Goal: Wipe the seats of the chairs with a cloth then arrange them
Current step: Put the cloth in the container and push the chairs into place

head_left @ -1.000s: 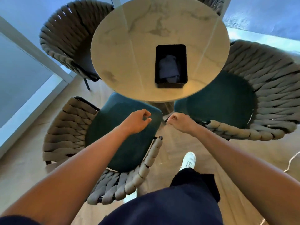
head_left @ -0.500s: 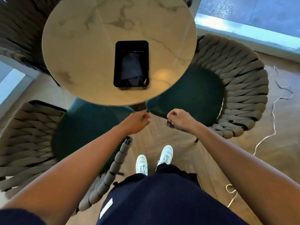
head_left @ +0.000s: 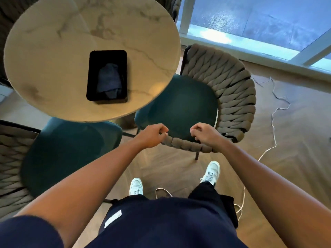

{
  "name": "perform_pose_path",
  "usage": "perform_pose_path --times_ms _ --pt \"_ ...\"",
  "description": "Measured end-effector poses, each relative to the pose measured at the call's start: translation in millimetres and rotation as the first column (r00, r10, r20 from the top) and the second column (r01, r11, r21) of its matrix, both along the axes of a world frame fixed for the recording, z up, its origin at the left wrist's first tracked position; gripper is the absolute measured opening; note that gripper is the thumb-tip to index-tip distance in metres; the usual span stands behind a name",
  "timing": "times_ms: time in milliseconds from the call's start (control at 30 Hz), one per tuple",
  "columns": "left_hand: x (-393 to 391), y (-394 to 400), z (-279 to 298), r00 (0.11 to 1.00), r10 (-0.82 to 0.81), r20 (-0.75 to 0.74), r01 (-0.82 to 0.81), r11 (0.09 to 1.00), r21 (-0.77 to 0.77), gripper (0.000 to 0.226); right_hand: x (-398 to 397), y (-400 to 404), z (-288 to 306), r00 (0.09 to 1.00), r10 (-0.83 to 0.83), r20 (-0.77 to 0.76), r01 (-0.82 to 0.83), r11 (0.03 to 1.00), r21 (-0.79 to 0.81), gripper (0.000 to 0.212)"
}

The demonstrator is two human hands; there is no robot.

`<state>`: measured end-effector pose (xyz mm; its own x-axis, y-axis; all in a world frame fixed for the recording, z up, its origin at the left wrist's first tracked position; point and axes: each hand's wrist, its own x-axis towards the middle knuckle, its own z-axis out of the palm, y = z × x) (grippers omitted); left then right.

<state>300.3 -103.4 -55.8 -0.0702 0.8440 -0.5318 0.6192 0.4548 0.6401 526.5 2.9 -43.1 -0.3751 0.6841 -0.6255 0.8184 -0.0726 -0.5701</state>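
Round table (head_left: 53,38) overhangs chair (head_left: 180,104).

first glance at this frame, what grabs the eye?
Both hands, left hand and right hand, grip the woven arm of the chair right of the round marble table. On the table, a black tray holds a folded dark cloth.
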Motion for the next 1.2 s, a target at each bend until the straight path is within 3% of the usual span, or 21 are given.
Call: perform_pose_path --times_ms 267,433,533,767,1033,1200 --pt "129.1 63.3 -22.1 0.98 0.195 -0.043 -0.197 0.979 -0.052 0.023 114.4 113.8 -20.6 0.996 0.088 -0.028 -0.087 0.996 0.023 0.008" --pt "229.1 88.7 -26.6 0.951 0.309 0.033 -0.305 0.949 -0.08 0.025 178.0 162.6 -12.3 0.934 0.358 0.009 -0.358 0.934 -0.012 0.019" --pt "271.0 99.3 -30.3 0.948 0.313 0.066 -0.307 0.948 -0.081 0.022 200.6 187.2 -11.9 0.937 0.349 0.017 -0.349 0.937 -0.006 0.015" --pt "308.7 124.1 -39.2 0.95 0.312 -0.03 -0.313 0.944 -0.102 0.027 228.4 230.9 -11.2 0.917 0.398 0.022 -0.395 0.915 -0.081 0.016" --pt "326.4 168.5 -41.0 0.925 0.38 0.001 -0.378 0.919 -0.111 0.029 235.2 277.3 -27.5 0.893 0.449 0.022 -0.446 0.892 -0.081 0.012" --pt "360.9 201.0 -55.1 0.872 0.48 -0.091 -0.489 0.856 -0.17 0.033 225.0 316.9 -45.0 0.782 0.623 0.026 -0.622 0.782 -0.019 0.014"
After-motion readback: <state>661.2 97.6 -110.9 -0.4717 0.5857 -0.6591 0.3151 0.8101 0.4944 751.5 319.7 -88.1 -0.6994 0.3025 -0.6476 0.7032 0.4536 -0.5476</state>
